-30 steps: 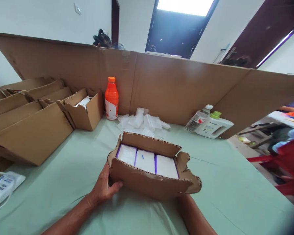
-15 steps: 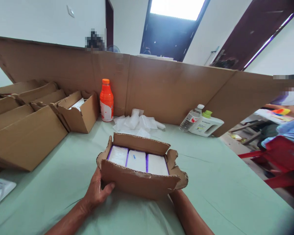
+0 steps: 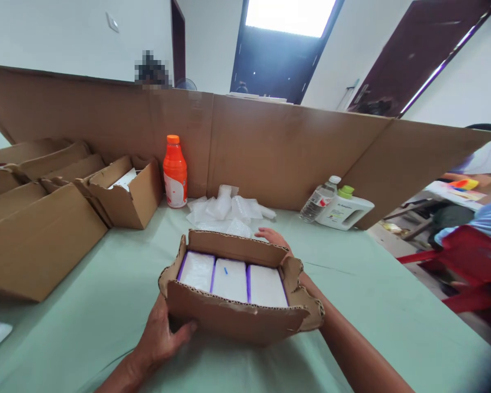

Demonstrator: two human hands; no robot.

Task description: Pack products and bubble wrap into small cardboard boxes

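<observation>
An open-topped cardboard box (image 3: 237, 322) is in front of me, slightly tilted, its torn rim uneven. Inside, three white packs (image 3: 231, 279) with purple edges stand side by side, and a small blue mark shows on the middle one. My left hand (image 3: 163, 333) grips the near left corner, thumb on the front wall and fingers hidden behind the side. On the far right, my right hand (image 3: 274, 238) reaches past the box's back corner with fingers stretched out, partly hidden by the cardboard. Its forearm runs along the right end of the box.
Larger cardboard boxes (image 3: 45, 240) and a smaller one (image 3: 143, 196) stand at left. Along the cardboard partition (image 3: 262, 147) are an orange bottle (image 3: 175, 172), crumpled bubble wrap (image 3: 229, 207), a clear bottle (image 3: 319, 199) and a white jug (image 3: 346, 212). A red chair (image 3: 474, 256) is at right.
My right hand has come from under the box's right end to beyond its far right corner. The box sits slightly lower in view; my left hand keeps its grip.
</observation>
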